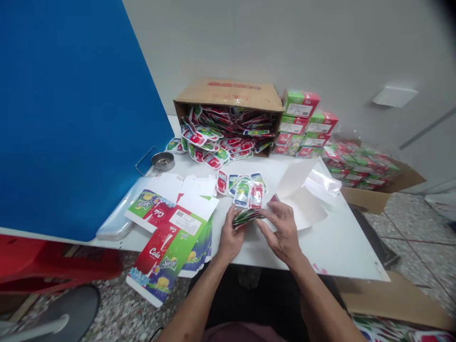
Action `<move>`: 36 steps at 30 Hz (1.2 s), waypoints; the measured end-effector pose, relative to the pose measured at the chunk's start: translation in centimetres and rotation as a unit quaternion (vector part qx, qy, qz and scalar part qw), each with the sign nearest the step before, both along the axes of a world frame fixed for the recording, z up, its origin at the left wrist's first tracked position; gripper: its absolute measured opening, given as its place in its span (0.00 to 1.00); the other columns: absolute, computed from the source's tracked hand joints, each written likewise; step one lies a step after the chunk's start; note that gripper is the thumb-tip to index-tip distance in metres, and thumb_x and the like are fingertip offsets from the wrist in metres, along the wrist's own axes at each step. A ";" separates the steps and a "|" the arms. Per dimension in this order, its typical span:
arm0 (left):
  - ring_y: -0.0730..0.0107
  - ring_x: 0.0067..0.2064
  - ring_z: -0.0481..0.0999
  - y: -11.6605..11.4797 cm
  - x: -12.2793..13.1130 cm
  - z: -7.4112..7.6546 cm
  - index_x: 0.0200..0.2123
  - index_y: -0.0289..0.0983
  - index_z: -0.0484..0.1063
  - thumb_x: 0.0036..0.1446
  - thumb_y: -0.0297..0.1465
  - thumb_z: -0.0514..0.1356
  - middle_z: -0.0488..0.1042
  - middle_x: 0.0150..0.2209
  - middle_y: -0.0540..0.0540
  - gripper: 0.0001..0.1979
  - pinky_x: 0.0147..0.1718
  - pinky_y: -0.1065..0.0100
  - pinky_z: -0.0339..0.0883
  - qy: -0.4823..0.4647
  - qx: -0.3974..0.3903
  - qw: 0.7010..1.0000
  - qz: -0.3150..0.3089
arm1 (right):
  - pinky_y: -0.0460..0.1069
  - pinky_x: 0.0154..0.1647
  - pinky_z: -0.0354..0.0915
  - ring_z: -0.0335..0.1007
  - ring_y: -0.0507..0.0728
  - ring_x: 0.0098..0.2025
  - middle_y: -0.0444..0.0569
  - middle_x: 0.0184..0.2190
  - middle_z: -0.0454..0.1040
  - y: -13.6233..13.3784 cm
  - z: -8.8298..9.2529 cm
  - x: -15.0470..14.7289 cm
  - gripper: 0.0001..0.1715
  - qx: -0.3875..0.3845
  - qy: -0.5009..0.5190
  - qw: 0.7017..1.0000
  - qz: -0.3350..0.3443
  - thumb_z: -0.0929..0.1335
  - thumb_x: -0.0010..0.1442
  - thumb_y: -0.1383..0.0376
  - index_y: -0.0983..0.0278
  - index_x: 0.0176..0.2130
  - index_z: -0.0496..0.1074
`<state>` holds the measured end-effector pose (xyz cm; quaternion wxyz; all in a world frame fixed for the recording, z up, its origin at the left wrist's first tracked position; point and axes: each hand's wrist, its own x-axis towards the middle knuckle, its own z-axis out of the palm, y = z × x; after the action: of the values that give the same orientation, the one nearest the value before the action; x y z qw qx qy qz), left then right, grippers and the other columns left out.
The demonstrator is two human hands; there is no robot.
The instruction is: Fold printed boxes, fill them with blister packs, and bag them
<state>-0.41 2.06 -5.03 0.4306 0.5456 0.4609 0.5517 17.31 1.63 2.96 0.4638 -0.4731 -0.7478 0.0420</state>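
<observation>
Head view: left hand (pixel 230 242) and right hand (pixel 281 232) pinch printed cola packets (pixel 246 218) between narrowed fingers (pixel 266 223); a slack grip could spill them across the worktop (pixel 331 247).

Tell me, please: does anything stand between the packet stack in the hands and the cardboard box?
Yes: loose packets lie on the table between the box and the stack held by the left hand and right hand.

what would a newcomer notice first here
A large blue panel fills the left of the view. At the back of the white table, a cardboard box overflows with red-and-green printed cards, with stacked cola boxes to its right. At centre, the left hand and right hand grip a small bundle of cards.
</observation>
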 end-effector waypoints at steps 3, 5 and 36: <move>0.57 0.59 0.75 -0.1 0.0 0.0 0.69 0.43 0.51 0.62 0.30 0.61 0.71 0.60 0.37 0.36 0.55 0.57 0.72 -0.018 -0.009 1.000 -0.011 | 0.68 0.67 0.60 0.65 0.66 0.61 0.53 0.55 0.70 0.4 0.1 -0.3 0.17 -0.024 -0.010 1.000 0.012 0.73 0.62 0.61 0.53 0.52 0.77; 0.57 0.60 0.74 -0.1 0.0 0.0 0.69 0.42 0.51 0.62 0.30 0.61 0.70 0.61 0.37 0.36 0.56 0.57 0.71 -0.021 -0.008 1.000 -0.014 | 0.68 0.69 0.58 0.65 0.65 0.61 0.53 0.55 0.71 0.5 0.1 -0.3 0.12 -0.038 0.001 0.999 0.021 0.72 0.63 0.60 0.54 0.48 0.78; 0.53 0.61 0.72 0.0 -0.3 -1.2 0.70 0.42 0.52 0.63 0.34 0.63 0.71 0.60 0.37 0.36 0.60 0.52 0.67 0.003 0.030 1.000 -0.006 | 0.51 0.41 0.65 0.75 0.59 0.42 0.49 0.40 0.80 4.6 3.3 -1.1 0.07 -0.109 -0.237 0.965 0.037 0.69 0.66 0.65 0.58 0.38 0.79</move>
<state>-0.71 2.05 -6.27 0.4155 0.5626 0.4426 0.5611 16.21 6.21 6.29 0.2177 -0.4895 -0.8440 0.0268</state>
